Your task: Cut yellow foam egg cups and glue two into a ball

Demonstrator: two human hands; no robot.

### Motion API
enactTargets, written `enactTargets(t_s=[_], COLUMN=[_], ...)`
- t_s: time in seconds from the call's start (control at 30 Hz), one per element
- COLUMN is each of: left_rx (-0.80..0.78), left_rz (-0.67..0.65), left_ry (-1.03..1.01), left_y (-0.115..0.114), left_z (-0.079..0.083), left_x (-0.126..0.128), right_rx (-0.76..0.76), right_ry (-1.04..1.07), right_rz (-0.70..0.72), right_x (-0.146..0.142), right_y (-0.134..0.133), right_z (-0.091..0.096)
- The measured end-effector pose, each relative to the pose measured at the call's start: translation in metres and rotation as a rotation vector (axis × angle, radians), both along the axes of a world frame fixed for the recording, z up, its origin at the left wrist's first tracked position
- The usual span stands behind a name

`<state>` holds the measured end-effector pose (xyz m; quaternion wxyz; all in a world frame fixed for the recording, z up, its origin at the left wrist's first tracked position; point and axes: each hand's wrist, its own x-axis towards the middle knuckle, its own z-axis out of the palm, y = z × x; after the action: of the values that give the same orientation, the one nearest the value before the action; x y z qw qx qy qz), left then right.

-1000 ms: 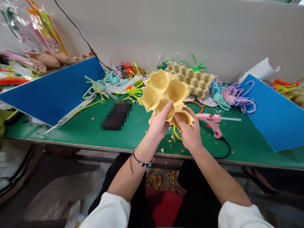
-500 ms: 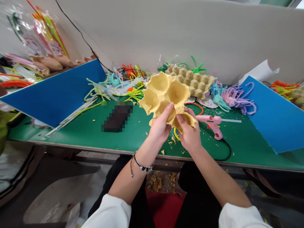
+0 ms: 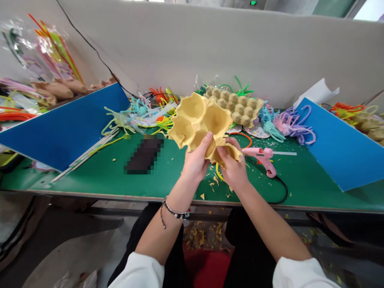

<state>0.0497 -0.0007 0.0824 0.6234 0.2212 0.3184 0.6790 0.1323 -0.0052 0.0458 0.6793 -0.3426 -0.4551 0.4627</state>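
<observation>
A torn piece of yellow egg carton (image 3: pixel 192 110) with several cups is held up over the front of the green table, cups facing me. My left hand (image 3: pixel 196 160) grips its lower middle, thumb pressed on a cup. My right hand (image 3: pixel 234 166) is closed on the lower right cup, with the thumb inside its rim. The fingers behind the carton are partly hidden. Just right of my right hand lies a pink glue gun (image 3: pixel 264 158) with a clear glue stick in its back.
Behind the carton lies a larger egg tray (image 3: pixel 240 106) among bundles of coloured pipe cleaners (image 3: pixel 295 122). Blue boards stand at left (image 3: pixel 66 124) and right (image 3: pixel 345 148). A blurred dark object (image 3: pixel 144 154) lies left of my hands. Carton scraps (image 3: pixel 214 180) litter the green table (image 3: pixel 102 180).
The view has shifted slightly, so most things sit a little further left and lower. Both hands keep the same hold on the egg carton piece.
</observation>
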Motion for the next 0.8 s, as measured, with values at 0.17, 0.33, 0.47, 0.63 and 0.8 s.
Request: enactTargets(t_s=[0.17,0.33,0.47,0.63,0.8], left_rx=[0.133,0.164,0.157,0.135,0.134], left_rz=[-0.062,-0.074,-0.046,0.008,-0.003], left_ry=[0.197,0.197,0.269,0.258,0.176], left_y=[0.007,0.010,0.010,0.008,0.004], left_z=[-0.007,-0.009,-0.008,-0.006,0.000], left_x=[-0.011,-0.019,-0.024,-0.024,-0.028], right_rx=[-0.019,-0.022,-0.002,-0.017,0.047], right_ry=[0.103,-0.081,-0.225,-0.267,-0.216], right_rz=[0.049,0.182,0.308,0.069,0.026], right_x=[-0.001,0.016,0.030,0.014,-0.007], right_y=[0.003,0.006,0.007,0.004,0.002], right_z=[0.002,0.013,0.024,0.029,0.029])
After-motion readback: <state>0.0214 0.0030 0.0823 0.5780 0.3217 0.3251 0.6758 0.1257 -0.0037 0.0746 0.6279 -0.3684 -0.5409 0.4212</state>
